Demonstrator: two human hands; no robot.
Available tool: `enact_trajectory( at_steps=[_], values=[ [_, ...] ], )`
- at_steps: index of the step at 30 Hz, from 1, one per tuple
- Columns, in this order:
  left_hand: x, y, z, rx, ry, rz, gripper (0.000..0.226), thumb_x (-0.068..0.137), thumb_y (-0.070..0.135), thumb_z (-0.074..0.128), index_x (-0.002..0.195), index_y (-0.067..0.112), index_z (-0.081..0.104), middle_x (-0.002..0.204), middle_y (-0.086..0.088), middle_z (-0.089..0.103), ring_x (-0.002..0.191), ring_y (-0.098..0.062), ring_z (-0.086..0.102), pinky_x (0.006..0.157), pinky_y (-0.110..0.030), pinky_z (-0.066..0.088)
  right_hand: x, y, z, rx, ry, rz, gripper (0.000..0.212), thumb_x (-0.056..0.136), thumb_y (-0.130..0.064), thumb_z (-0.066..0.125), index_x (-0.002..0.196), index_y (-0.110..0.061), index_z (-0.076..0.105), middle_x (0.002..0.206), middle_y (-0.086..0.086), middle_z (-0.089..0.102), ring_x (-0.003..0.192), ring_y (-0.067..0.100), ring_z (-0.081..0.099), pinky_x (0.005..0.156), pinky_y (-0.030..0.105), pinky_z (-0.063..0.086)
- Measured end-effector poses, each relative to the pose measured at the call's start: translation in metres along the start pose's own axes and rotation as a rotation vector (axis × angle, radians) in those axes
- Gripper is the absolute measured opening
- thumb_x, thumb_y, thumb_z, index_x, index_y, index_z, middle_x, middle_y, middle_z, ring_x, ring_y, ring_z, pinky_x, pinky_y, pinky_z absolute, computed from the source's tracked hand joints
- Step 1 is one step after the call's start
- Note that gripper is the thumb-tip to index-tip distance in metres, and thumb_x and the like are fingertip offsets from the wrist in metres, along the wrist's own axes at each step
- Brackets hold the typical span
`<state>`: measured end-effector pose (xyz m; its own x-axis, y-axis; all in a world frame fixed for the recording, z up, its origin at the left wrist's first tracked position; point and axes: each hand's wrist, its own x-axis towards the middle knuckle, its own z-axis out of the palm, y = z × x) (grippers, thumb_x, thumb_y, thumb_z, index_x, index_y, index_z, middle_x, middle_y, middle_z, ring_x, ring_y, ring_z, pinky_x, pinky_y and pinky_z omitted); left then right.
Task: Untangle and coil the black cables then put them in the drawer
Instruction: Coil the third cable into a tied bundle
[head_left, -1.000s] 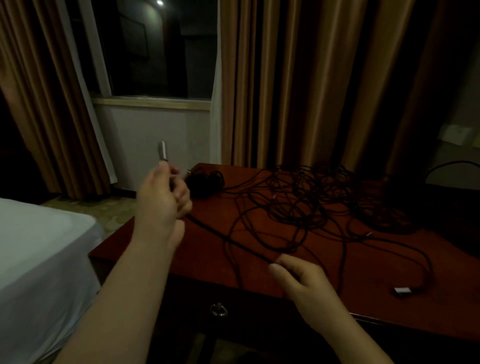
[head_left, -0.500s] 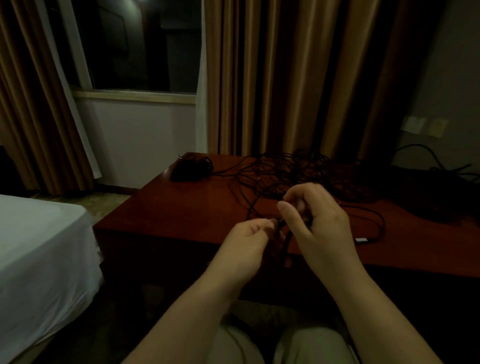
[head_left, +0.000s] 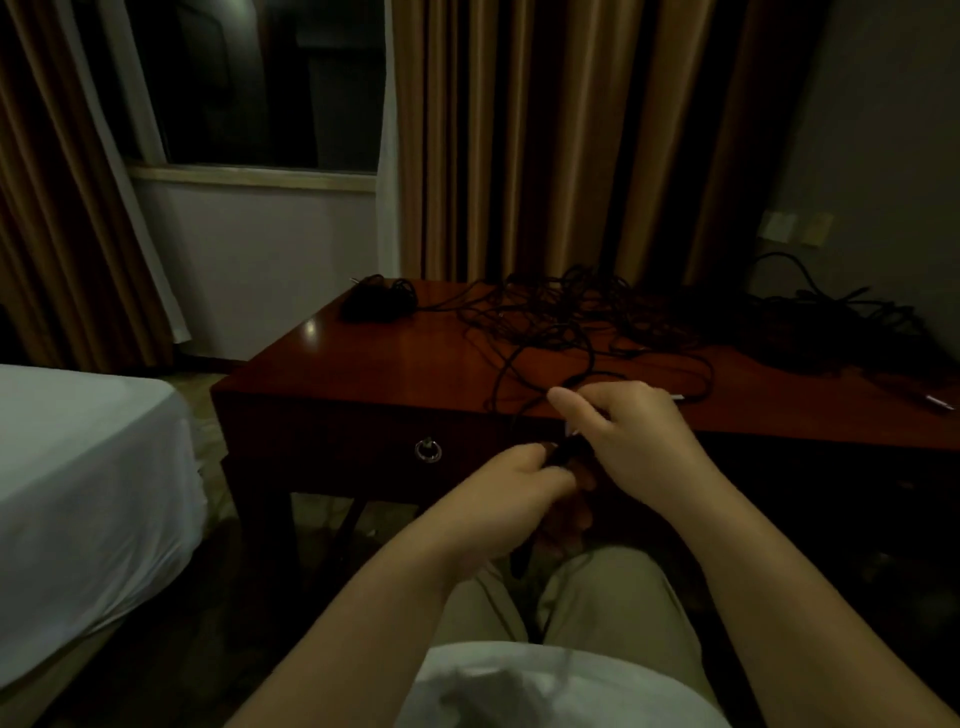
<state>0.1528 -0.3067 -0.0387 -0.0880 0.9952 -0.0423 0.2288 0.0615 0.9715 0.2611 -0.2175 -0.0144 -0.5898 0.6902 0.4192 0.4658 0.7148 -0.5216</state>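
- A tangle of black cables (head_left: 561, 322) lies on the bench (head_left: 395, 364), toward its back and right; one strand runs off the front edge to the hands.
- The left hand (head_left: 511, 483) is curled round a cable in front of the drawer (head_left: 363, 447), which is closed.
- The right hand (head_left: 631, 436), just beside and above it, pinches the same cable, forefinger stretched out.
- A small coiled bundle (head_left: 376, 301) sits at the bench's far left corner.
- A bed (head_left: 78, 467) stands left of the bench; curtains (head_left: 545, 130) hang behind.
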Motion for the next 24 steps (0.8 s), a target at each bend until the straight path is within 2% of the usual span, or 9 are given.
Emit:
enact_trajectory(
  at_steps=[3,6,9,11,14,16,20,24],
  values=[
    [-0.008,-0.003,-0.010,-0.399,0.077,-0.025,0.026,0.101,0.019,0.038,0.086,0.009,0.057,0.057,0.000,0.055,0.052,-0.013,0.056,0.051,-0.022,0.048,-0.020,0.017,-0.011,0.354,-0.066,0.057,0.021,0.093,-0.029,0.050,0.080,-0.019,0.064,0.046,-0.008,0.048,0.044,0.001,0.042,0.047,0.013,0.032],
    [-0.010,-0.009,-0.015,-0.526,0.055,0.028,0.030,0.101,0.019,0.036,0.085,0.005,0.057,0.056,-0.002,0.053,0.050,-0.013,0.053,0.049,-0.021,0.046,-0.039,0.027,-0.014,0.525,-0.022,0.098,0.027,0.086,-0.033,0.050,0.071,-0.017,0.065,0.049,-0.003,0.038,0.048,0.012,0.036,0.049,0.020,0.030],
    [-0.008,-0.011,0.002,-0.498,0.041,0.126,0.032,0.102,0.020,0.032,0.105,0.006,0.060,0.055,-0.001,0.050,0.049,-0.011,0.050,0.049,-0.019,0.042,-0.041,0.019,-0.003,0.658,0.112,0.156,0.039,0.092,-0.030,0.044,0.060,-0.011,0.054,0.043,-0.005,0.034,0.039,0.007,0.029,0.041,0.018,0.025],
    [-0.007,-0.011,0.011,-0.524,0.028,0.198,0.033,0.099,0.024,0.034,0.119,0.010,0.057,0.052,0.001,0.044,0.045,-0.009,0.044,0.050,-0.019,0.039,-0.040,0.010,0.005,0.669,0.113,0.191,0.046,0.097,-0.031,0.040,0.059,-0.009,0.053,0.039,-0.005,0.036,0.035,0.007,0.031,0.038,0.019,0.025],
    [-0.008,-0.014,0.018,-0.555,0.038,0.289,0.041,0.088,0.032,0.040,0.120,0.013,0.056,0.048,0.003,0.041,0.041,-0.007,0.040,0.050,-0.018,0.039,-0.038,0.003,0.008,0.619,-0.037,0.226,0.055,0.098,-0.039,0.036,0.070,0.000,0.063,0.048,0.007,0.051,0.041,0.016,0.045,0.040,0.023,0.035],
    [-0.008,-0.017,0.021,-0.571,0.042,0.313,0.038,0.086,0.032,0.040,0.113,0.012,0.059,0.047,0.002,0.041,0.040,-0.007,0.040,0.049,-0.017,0.040,-0.038,0.005,0.009,0.595,-0.171,0.237,0.061,0.097,-0.043,0.034,0.077,0.007,0.063,0.049,0.010,0.051,0.040,0.017,0.044,0.039,0.023,0.034],
    [-0.009,-0.029,0.025,-0.691,-0.022,0.288,0.040,0.089,0.027,0.040,0.119,0.007,0.057,0.045,0.002,0.038,0.037,-0.007,0.037,0.047,-0.018,0.039,-0.041,0.017,0.006,0.577,-0.437,0.273,0.064,0.091,-0.057,0.028,0.063,-0.006,0.056,0.044,0.001,0.041,0.037,0.010,0.032,0.040,0.021,0.027],
    [-0.010,-0.035,0.029,-0.778,-0.017,0.241,0.034,0.086,0.023,0.042,0.106,0.002,0.059,0.045,0.003,0.036,0.037,-0.007,0.036,0.045,-0.019,0.036,-0.043,0.025,0.012,0.583,-0.626,0.336,0.068,0.076,-0.071,0.032,0.074,-0.008,0.056,0.055,0.003,0.040,0.041,0.009,0.027,0.040,0.022,0.018]
  ],
)
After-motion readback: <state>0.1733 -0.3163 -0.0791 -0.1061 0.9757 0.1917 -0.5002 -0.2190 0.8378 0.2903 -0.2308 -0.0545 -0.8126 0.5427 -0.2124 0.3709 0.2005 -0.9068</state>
